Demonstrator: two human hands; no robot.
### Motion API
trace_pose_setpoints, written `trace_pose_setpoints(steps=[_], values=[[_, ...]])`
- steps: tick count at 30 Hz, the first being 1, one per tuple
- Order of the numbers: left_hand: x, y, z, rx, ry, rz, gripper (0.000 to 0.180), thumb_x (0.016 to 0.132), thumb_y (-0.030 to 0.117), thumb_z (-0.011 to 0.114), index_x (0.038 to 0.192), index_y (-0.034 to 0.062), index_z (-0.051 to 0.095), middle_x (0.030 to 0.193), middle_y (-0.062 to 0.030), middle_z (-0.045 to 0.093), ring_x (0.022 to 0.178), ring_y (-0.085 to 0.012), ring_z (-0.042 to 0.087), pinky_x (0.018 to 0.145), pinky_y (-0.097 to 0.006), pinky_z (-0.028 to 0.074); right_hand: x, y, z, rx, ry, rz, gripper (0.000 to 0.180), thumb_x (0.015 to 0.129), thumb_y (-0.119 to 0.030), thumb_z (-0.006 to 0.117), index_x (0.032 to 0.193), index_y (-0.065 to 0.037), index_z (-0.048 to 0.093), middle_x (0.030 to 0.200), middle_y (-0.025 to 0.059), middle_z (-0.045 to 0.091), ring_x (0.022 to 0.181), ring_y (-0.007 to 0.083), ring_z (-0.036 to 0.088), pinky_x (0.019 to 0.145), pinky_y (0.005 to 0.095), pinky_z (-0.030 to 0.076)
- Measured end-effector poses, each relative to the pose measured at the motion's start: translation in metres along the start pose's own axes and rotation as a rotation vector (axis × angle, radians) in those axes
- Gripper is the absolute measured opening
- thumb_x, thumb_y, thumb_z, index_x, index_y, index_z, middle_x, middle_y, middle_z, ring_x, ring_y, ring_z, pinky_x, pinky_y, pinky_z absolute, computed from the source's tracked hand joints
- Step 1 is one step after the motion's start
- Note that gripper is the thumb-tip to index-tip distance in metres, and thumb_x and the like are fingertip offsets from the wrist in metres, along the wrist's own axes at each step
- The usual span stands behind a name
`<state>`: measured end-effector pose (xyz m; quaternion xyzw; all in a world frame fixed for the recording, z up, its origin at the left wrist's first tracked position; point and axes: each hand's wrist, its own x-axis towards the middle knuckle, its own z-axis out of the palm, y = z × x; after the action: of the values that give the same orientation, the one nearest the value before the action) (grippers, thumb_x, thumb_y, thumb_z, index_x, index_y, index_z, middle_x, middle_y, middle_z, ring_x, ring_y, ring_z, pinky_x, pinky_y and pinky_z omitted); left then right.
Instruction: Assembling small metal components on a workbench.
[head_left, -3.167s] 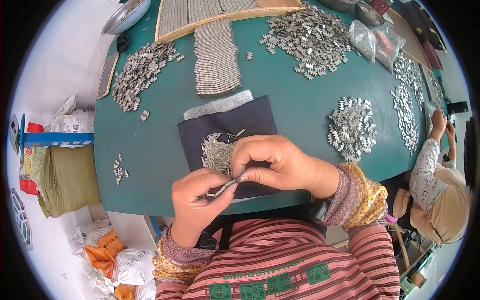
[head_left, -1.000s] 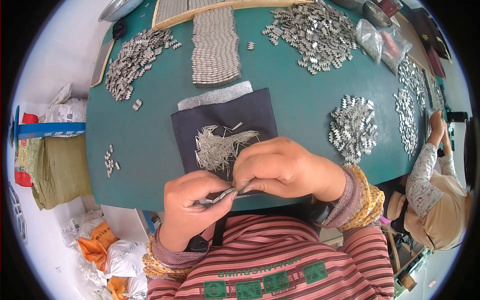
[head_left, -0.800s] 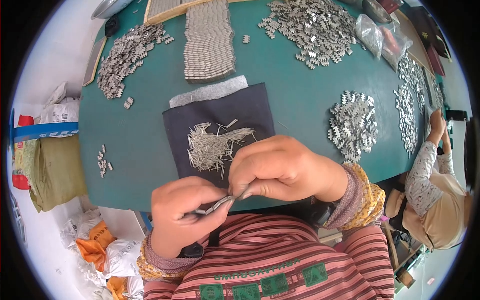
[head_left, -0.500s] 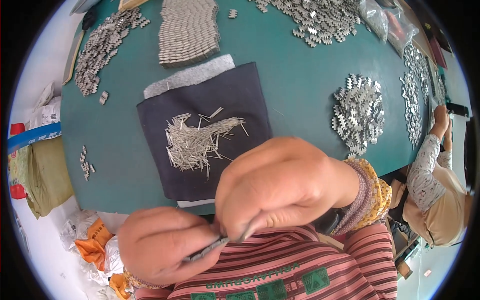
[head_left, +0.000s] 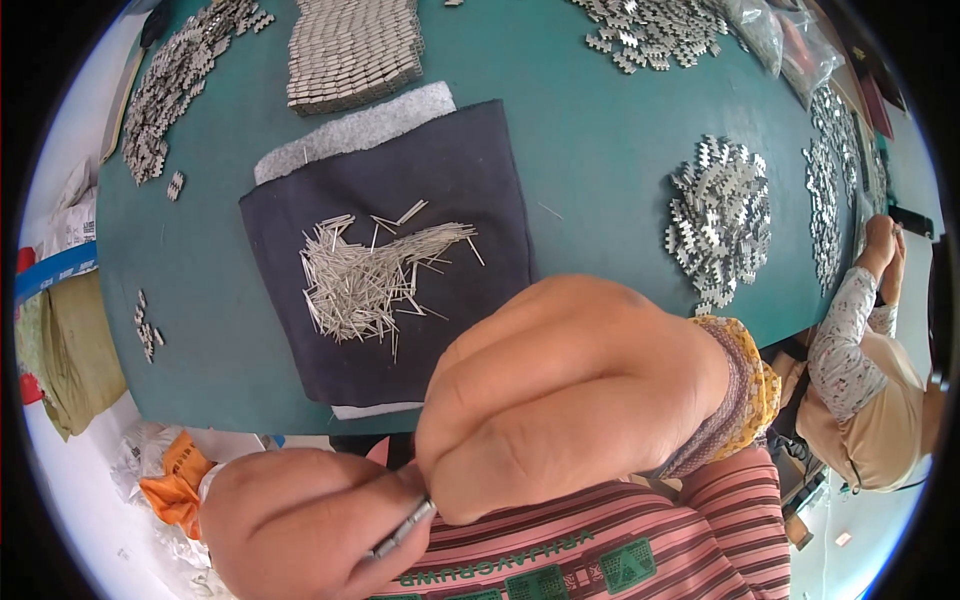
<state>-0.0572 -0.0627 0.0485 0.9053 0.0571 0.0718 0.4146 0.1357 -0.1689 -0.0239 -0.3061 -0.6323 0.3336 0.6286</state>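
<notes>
In front of my lap, my left hand (head_left: 310, 520) is closed and pinches a small grey metal link piece (head_left: 402, 532) by its edge. My right hand (head_left: 560, 400) is curled shut beside it, and its fingertips meet the left fingers at one end of the piece. Whatever sits between the right fingertips is hidden. Beyond the hands, a heap of thin metal pins (head_left: 365, 280) lies on a dark cloth (head_left: 455, 160), over a grey felt pad (head_left: 355, 130).
On the green table (head_left: 590, 180) lie a pile of toothed metal links (head_left: 718, 225), another link heap (head_left: 650, 30), a block of stacked links (head_left: 355, 50) and dark links (head_left: 170, 95). Plastic bags (head_left: 785, 50) stand far right. A co-worker's sleeve (head_left: 850, 340) shows at right.
Cloth and piles sit a little further left and higher in the picture. My left hand appears lower and further left. The right thumb tip, visible before, is now tucked out of sight.
</notes>
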Motion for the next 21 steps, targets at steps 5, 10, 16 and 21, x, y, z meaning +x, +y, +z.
trace_pose_setpoints(steps=[5,10,16,21], values=[[0.006,-0.012,0.011,-0.018,0.051,-0.232,0.017,0.067,0.003,0.078,0.081,0.0047,0.068,0.064,-0.0068,0.06,0.05,-0.0178,0.057,0.045,-0.028,0.043,-0.004,0.004,-0.003,-0.371,-0.101,-0.063,0.013,0.081,-0.011,0.066,0.085,0.001,0.067,0.081,0.0105,0.063,0.065,0.0238,0.064,0.052,0.0301,0.051],[0.004,-0.022,0.015,-0.163,0.135,-0.347,0.013,0.067,0.001,0.076,0.076,0.0013,0.067,0.065,-0.0081,0.062,0.055,-0.0163,0.059,0.049,-0.026,0.044,-0.006,0.015,0.007,-0.472,-0.017,-0.078,0.013,0.07,-0.011,0.065,0.081,-0.005,0.061,0.073,0.0041,0.046,0.058,0.0202,0.052,0.046,0.0327,0.043],[0.0,-0.024,0.026,-0.533,0.427,-0.371,0.012,0.074,-0.008,0.072,0.085,-0.0048,0.067,0.074,-0.0108,0.064,0.063,-0.014,0.064,0.054,-0.024,0.049,0.004,0.007,0.006,-0.512,0.0,0.023,0.028,0.077,-0.012,0.071,0.104,-0.007,0.069,0.08,0.0028,0.057,0.063,0.0195,0.06,0.052,0.031,0.048],[-0.008,-0.025,0.027,-0.769,0.364,-0.426,0.011,0.087,-0.005,0.065,0.097,-0.0083,0.066,0.083,-0.0119,0.066,0.079,-0.0196,0.071,0.069,-0.027,0.061,0.008,0.002,0.011,-0.533,0.035,0.12,0.022,0.075,-0.004,0.071,0.096,-0.011,0.069,0.085,0.0022,0.062,0.073,0.0227,0.063,0.061,0.0325,0.052]])
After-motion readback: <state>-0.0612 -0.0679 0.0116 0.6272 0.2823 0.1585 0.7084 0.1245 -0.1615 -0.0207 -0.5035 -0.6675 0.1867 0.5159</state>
